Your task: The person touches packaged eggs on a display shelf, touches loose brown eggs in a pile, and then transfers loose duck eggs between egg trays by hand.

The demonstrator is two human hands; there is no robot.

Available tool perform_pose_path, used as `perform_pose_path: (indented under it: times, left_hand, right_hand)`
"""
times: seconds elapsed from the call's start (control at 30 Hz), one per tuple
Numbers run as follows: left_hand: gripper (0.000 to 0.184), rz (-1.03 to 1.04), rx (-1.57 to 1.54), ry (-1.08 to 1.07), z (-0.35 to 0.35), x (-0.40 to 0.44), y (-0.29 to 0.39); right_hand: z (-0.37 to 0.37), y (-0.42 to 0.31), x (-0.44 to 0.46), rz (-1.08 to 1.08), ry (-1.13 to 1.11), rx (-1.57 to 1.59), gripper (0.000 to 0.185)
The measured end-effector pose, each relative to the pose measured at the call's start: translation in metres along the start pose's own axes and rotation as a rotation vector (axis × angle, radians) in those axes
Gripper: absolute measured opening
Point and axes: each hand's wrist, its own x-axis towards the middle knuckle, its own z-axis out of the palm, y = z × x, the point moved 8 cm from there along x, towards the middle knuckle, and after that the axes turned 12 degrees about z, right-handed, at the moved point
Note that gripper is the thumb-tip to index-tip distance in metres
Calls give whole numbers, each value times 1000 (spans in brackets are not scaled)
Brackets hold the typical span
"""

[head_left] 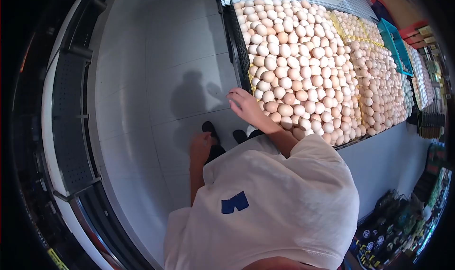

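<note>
The right hand (245, 105) was raised beside the eggs (303, 66) — fingers loosely bent, thumb set apart. The left hand (201, 146) hung low over the tiled floor (185, 42); the spread of its fingers could not be told. The eggs lay massed behind a black mesh side (242, 45), with a teal basket (389, 41) beyond.

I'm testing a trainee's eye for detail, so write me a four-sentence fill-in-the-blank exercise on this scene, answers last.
1. The right hand is near a display heaped with ____.
2. Compared with the right hand, the left hand is ____ from that display.
3. The shirt with a dark blue mark is ____ in colour.
4. The floor shows a dark, head-and-shoulders-shaped ____.

Missing words: eggs; farther; white; shadow.
</note>
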Motion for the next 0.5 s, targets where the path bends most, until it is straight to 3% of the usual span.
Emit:
perform_pose_path:
  times: [0.07,0.27,0.33,0.5]
  left_hand:
    - [20,42,-43,-113,-2,30,-11]
    - [22,276,-128,-106,-87,138,-110]
    - [23,183,16,12,-136,158,-151]
    - [23,82,18,0,-217,206,-240]
  right_hand:
    - [21,1,8,60,-1,-18,18]
    - [155,9,85,115,-183,-170,22]
    - [191,-2,125,145,-252,-198,24]
    - [227,-58,221,-30,-137,-69,18]
